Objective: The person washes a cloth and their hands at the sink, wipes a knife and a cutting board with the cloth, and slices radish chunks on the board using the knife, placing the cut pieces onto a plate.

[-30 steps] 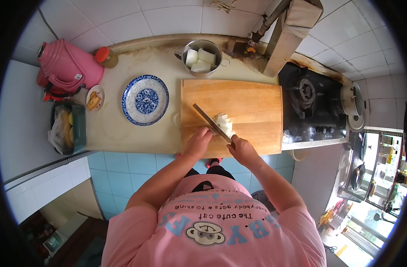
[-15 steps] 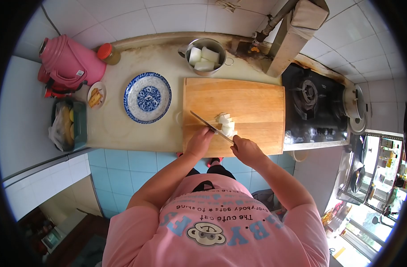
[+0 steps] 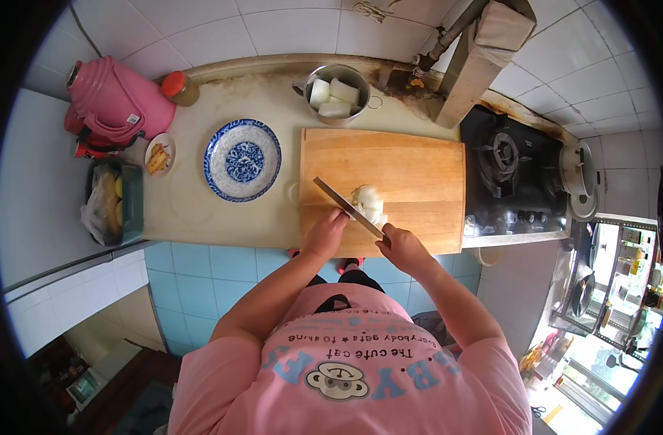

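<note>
My right hand (image 3: pixel 404 246) is wrapped round the handle of a kitchen knife (image 3: pixel 344 203). Its blade slants up and left across a wooden cutting board (image 3: pixel 418 163). Close beside the blade, my left hand (image 3: pixel 327 233) has its fingers bent and pressed together at the board's near side; whatever they grip is hidden. On the far side of the blade lies a small heap of cut white vegetable pieces (image 3: pixel 369 201), touching or almost touching it. Larger white vegetable chunks (image 3: pixel 344 90) fill a metal pot (image 3: pixel 336 118) behind the board.
Left of the board stands a blue-and-white plate (image 3: pixel 215 177). Farther left are a small dish of food (image 3: pixel 159 156), a red-lidded jar (image 3: pixel 180 88), a pink thermos (image 3: pixel 125 98) and a green bin (image 3: pixel 133 203). A black gas stove (image 3: pixel 516 185) adjoins the board on the right.
The knife blade has tilted slightly, showing more of its flat side, and the white pieces beside it have shifted a little. Both hands stay in nearly the same place.
</note>
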`<act>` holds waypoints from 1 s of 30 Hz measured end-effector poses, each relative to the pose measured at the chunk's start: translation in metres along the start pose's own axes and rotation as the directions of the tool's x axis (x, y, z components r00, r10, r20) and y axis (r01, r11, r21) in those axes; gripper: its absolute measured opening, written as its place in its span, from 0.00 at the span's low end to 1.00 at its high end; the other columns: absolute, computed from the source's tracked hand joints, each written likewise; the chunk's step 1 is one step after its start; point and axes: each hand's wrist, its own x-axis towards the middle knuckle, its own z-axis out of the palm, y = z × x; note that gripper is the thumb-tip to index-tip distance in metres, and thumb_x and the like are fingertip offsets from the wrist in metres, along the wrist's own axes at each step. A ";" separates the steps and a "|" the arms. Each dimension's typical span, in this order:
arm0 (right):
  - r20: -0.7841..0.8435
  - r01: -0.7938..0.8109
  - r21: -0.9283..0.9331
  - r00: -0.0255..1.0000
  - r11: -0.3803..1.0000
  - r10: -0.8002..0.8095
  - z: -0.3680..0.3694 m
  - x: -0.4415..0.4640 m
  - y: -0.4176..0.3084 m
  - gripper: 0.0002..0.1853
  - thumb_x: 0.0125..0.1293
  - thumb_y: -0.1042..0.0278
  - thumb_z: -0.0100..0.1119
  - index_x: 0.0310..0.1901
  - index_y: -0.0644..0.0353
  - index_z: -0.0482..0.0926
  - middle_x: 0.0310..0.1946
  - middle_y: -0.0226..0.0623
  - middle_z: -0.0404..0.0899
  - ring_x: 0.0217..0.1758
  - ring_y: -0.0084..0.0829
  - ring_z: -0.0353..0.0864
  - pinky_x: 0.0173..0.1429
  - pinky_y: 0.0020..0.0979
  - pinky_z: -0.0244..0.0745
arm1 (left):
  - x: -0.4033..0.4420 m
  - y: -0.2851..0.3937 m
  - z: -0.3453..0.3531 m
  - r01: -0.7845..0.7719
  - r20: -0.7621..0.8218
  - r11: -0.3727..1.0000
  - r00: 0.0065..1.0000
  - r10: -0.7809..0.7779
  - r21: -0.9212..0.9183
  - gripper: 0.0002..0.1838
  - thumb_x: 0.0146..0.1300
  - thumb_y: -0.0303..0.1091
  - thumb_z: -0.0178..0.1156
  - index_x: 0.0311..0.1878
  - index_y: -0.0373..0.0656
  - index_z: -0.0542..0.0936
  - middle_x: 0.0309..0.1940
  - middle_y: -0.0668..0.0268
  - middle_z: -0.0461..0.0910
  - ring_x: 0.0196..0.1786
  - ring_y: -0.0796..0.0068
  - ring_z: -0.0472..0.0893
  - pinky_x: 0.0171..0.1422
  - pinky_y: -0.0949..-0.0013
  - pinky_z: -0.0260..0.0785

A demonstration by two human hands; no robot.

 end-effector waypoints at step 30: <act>0.013 -0.045 0.117 0.999 0.992 0.044 0.001 -0.006 0.001 0.13 0.66 0.68 0.64 0.36 0.66 0.70 0.25 0.52 0.81 0.31 0.53 0.83 0.36 0.46 0.76 | -0.003 -0.010 0.016 -0.066 -0.198 0.991 0.979 0.043 -0.113 0.07 0.57 0.20 0.64 0.40 0.40 0.81 0.40 0.59 0.79 0.42 0.53 0.82 0.45 0.58 0.76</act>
